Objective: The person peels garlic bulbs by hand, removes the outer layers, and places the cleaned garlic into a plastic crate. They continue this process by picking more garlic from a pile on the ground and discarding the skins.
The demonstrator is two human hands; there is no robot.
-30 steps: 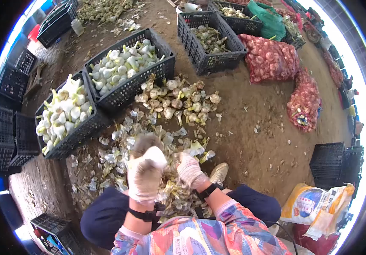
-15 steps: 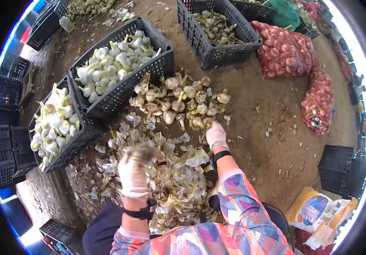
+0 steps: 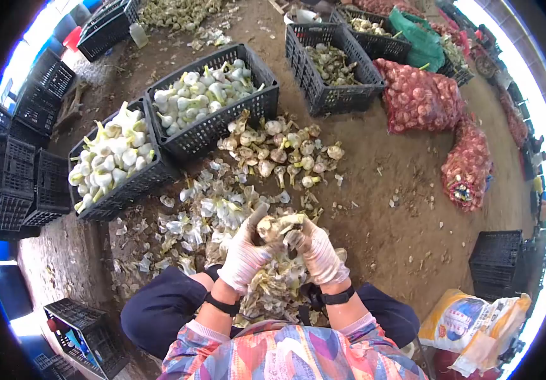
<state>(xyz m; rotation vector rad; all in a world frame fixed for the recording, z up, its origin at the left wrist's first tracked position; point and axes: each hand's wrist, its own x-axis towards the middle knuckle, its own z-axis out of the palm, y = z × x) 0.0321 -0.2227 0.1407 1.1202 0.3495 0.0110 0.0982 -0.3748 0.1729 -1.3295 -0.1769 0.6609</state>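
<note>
In front of my knees both gloved hands meet around a brownish garlic bulb (image 3: 271, 229). My left hand (image 3: 246, 256) grips its left side, thumb and fingers curled about it. On the right, my right hand (image 3: 321, 253) pinches the bulb's stem end, and its fingertips look dark with dirt. Part of the bulb is hidden by the fingers. Below the hands spreads a heap of loose garlic skins (image 3: 266, 294). Just beyond lies a pile of unpeeled garlic bulbs (image 3: 279, 152) on the ground.
Two black crates of clean white garlic, a nearer crate (image 3: 121, 199) and a farther crate (image 3: 212, 120), stand at left. Another crate (image 3: 342, 98) stands beyond the pile. Red mesh sacks (image 3: 422, 95) of garlic lie at right, with a yellow-white bag (image 3: 463, 323) nearer me.
My right hand has drawn back from the unpeeled pile, and my left hand has moved right from over the skins. They now hold a bulb together. The head view has shifted.
</note>
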